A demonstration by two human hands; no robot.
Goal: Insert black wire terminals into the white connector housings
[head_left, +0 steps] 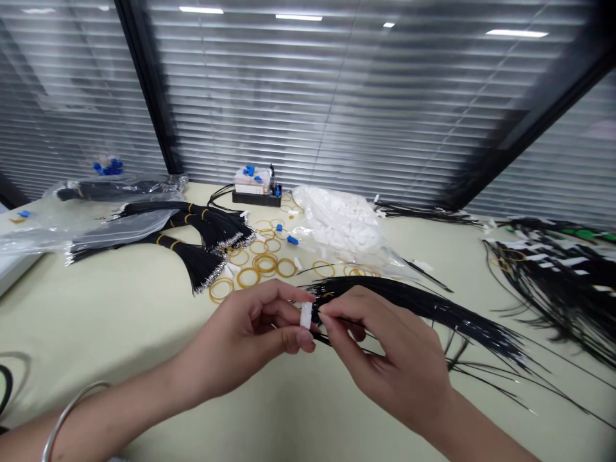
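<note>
My left hand (255, 330) pinches a small white plastic connector (306, 315) between thumb and fingers, just above the table. My right hand (385, 350) is closed in a pinch right beside the connector, on a thin black wire (337, 318) that meets it. The wire comes from a loose bundle of black wires (433, 308) that fans out to the right over the pale green table (120, 308). A metal bangle (67, 410) circles my left wrist.
Banded black wire bundles (202, 234) and several yellow rubber bands (260, 263) lie behind my hands. A clear bag of white connectors (337, 221) and a black tray with blue parts (257, 186) stand further back. Labelled wires (553, 269) are piled right; plastic bags (96, 218) lie left.
</note>
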